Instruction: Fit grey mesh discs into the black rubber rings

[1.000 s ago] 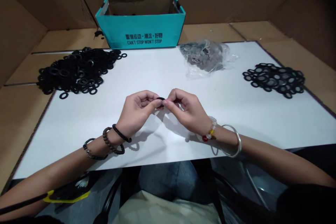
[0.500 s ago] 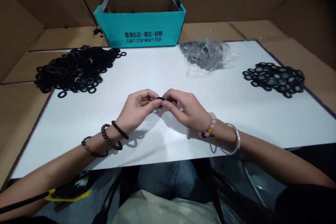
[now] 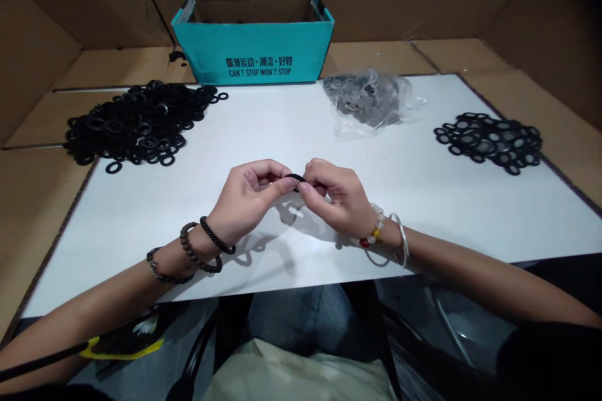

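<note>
Ring first: one black ring point(image 3: 296, 177) is pinched between the two hands and held just above the white sheet point(image 3: 423, 213), not lying on it. On the left hand point(image 3: 244, 197) we see thumb and forefinger closed on the ring's left edge, fingertips point(image 3: 286, 183) pressed nearly together, and the other fingers curled to the palm. The right hand point(image 3: 336, 197) does the same from the other side, thumb and forefinger shut on the right edge, the rest folded in. Neither hand holds anything else.

We judge this hold goes best with light pressure from the pads, not the nails. Hands should stay close and low so a slip lands right under the fingers. A hard squeeze would likely bend the ring out of round.

It looks matte black, thin and flat, probably rubber. Only a dark arc shows between the fingertips, so we cannot tell whether it is one ring or two stacked.

Going outward from the fingers:
- Beyond and well to the left is a big heap of black rings point(image 3: 136, 125).
- Well to the right is a smaller heap point(image 3: 491, 143).
- Beyond and slightly right is a clear plastic bag point(image 3: 367, 100) of greyish rings.
- Straight beyond, further off, is an open teal box point(image 3: 256, 59) with print on its front.
- Behind the left fingers are bead bracelets point(image 3: 202, 250) on the wrist.
- Behind the right fingers is a silver bangle point(image 3: 402, 238).
- Brown cardboard point(image 3: 37, 200) lies all around the sheet
</note>
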`<state>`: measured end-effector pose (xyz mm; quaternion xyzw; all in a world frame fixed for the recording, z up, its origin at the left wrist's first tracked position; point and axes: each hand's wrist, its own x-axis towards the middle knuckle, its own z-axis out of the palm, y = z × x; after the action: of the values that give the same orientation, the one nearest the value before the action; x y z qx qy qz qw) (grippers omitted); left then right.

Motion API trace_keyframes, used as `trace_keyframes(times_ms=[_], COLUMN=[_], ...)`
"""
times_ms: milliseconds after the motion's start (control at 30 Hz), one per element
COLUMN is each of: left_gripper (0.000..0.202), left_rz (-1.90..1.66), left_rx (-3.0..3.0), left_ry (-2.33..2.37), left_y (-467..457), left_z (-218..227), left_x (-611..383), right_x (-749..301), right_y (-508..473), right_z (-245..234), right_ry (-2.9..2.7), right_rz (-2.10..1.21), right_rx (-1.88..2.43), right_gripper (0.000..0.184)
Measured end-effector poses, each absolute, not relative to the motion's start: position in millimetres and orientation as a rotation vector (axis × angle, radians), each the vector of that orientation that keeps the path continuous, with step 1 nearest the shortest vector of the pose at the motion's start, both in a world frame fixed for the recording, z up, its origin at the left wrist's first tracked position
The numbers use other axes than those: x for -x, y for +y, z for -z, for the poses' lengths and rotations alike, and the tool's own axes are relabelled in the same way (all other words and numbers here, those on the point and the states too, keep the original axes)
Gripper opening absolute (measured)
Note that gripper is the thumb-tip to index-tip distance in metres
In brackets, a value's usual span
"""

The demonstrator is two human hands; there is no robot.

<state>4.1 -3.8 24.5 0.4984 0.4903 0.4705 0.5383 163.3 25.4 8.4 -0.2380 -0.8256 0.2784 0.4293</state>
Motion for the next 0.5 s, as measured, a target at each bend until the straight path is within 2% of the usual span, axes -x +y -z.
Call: trace_keyframes(times_ms=[267, 500], left_gripper=[0.008, 0.015], left_rz=[-1.153, -1.224], left_rx=[-1.225, -1.045], left_ry=[1.205, 1.141], left_y=[1.1, -1.4], left_z=[-23.2, -16.2], left_x=[-4.0, -5.0], right_x=[-162.6, -160.9], right_y=[26.7, 25.2], right_z=[-8.8, -3.2], right_ry=[-2.111, -2.037], right_rz=[-0.568, -0.875], right_rx=[0.58, 0.736], right_gripper=[0.023, 0.021])
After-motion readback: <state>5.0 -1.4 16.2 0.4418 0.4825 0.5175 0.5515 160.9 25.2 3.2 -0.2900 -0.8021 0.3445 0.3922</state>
